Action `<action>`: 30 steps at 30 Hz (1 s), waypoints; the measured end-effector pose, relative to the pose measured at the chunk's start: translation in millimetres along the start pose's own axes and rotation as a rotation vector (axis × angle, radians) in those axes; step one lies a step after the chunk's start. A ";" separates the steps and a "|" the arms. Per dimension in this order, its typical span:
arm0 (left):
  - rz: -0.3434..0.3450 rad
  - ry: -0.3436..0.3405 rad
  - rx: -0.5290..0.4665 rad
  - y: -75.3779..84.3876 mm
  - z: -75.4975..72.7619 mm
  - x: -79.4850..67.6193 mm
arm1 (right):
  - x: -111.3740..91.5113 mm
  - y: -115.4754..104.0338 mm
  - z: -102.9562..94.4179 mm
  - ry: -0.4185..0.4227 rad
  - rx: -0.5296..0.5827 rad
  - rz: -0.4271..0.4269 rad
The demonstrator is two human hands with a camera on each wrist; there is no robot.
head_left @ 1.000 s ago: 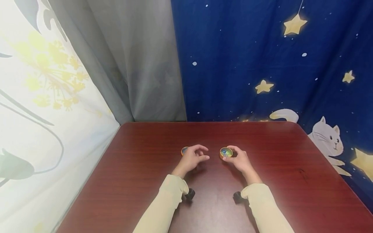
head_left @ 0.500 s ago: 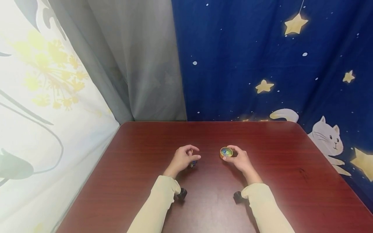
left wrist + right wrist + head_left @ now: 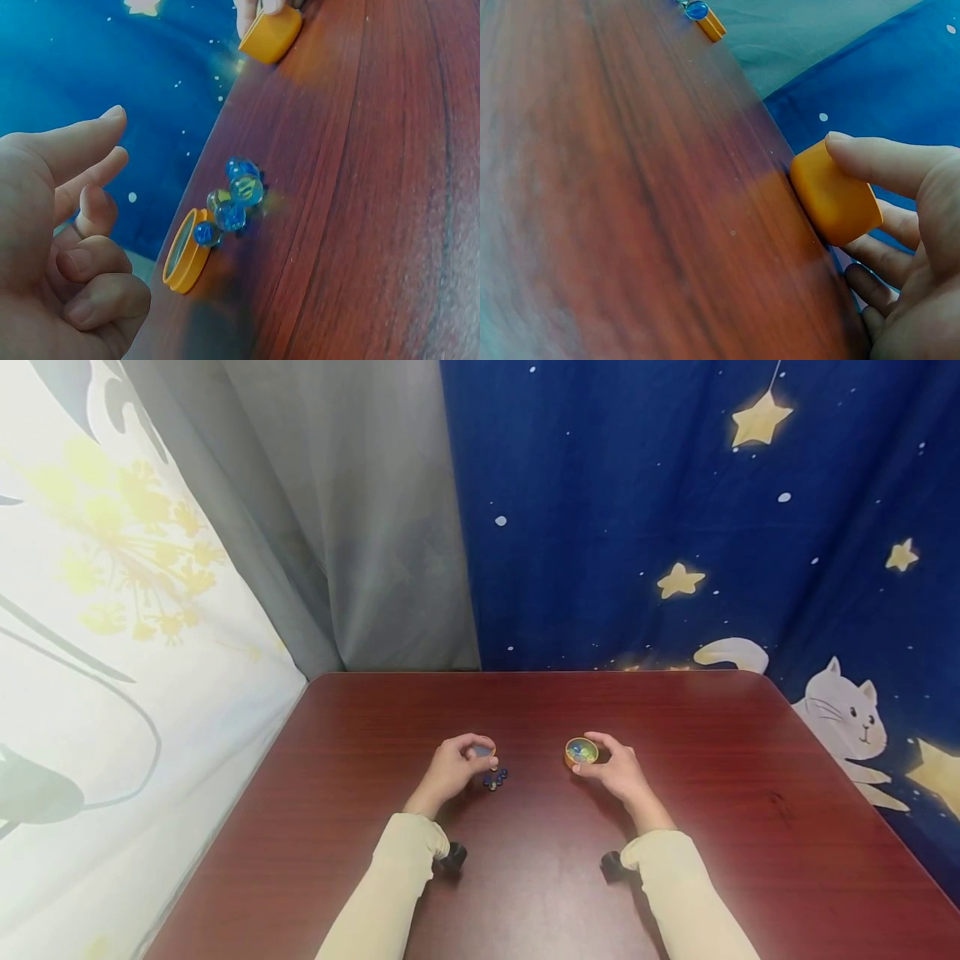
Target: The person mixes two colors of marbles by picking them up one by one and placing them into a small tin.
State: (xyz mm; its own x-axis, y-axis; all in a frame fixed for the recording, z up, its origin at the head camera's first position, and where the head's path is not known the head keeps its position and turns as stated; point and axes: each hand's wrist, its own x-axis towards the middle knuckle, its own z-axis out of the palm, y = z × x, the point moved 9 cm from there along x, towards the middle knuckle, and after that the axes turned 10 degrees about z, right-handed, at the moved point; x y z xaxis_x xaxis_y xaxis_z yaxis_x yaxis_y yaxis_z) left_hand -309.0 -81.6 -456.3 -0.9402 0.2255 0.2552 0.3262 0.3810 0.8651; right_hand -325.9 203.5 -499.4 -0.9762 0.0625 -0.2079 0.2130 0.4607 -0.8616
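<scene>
My right hand (image 3: 620,770) grips a small round orange tub (image 3: 570,762) between thumb and fingers. Blue and yellowish glass marbles lie inside it, visible from above in the head view. In the right wrist view, the thumb (image 3: 877,160) presses on the side of the tub, which sits at the table surface. My left hand (image 3: 452,768) holds nothing; its index finger reaches forward and the other fingers bend loosely. Beside it, several glass marbles (image 3: 231,214) lie clustered on the table against a shallow orange lid (image 3: 191,264), partly behind the fingers in the head view.
The dark red wooden table (image 3: 540,860) ends at a far edge in front of a blue star-patterned curtain (image 3: 585,518) and a grey curtain (image 3: 375,527). A white patterned cloth (image 3: 150,693) hangs along the left. Dark wrist cameras sit below both hands.
My left hand has moved left, uncovering the loose marbles on the table; the lid now shows on the other side of its fingers. The right hand and tub have stayed put.
</scene>
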 end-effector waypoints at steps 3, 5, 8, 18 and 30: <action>-0.009 0.006 -0.022 -4.3 -2.3 -0.9 | 0.2 0.2 0.6 0.000 -0.009 -0.003; -0.019 0.005 -0.037 -8.1 -3.4 -1.5 | 0.6 0.7 0.9 -0.001 -0.011 -0.005; -0.036 -0.002 -0.059 -14.0 -4.3 -3.0 | 0.9 1.3 1.1 0.004 -0.019 -0.006; -0.059 -0.062 0.003 -24.0 -0.2 -6.7 | 0.8 1.5 0.2 0.017 -0.044 0.002; -0.078 -0.100 0.059 -28.4 8.4 -8.1 | 0.9 1.2 -0.4 0.018 -0.032 -0.001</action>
State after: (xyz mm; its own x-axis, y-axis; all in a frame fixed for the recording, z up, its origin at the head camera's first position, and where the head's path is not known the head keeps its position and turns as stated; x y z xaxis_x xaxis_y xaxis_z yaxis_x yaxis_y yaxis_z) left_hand -309.8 -86.8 -486.6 -0.9494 0.2804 0.1414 0.2606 0.4522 0.8530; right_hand -326.5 204.5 -500.5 -0.9771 0.0779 -0.1978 0.2104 0.4892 -0.8464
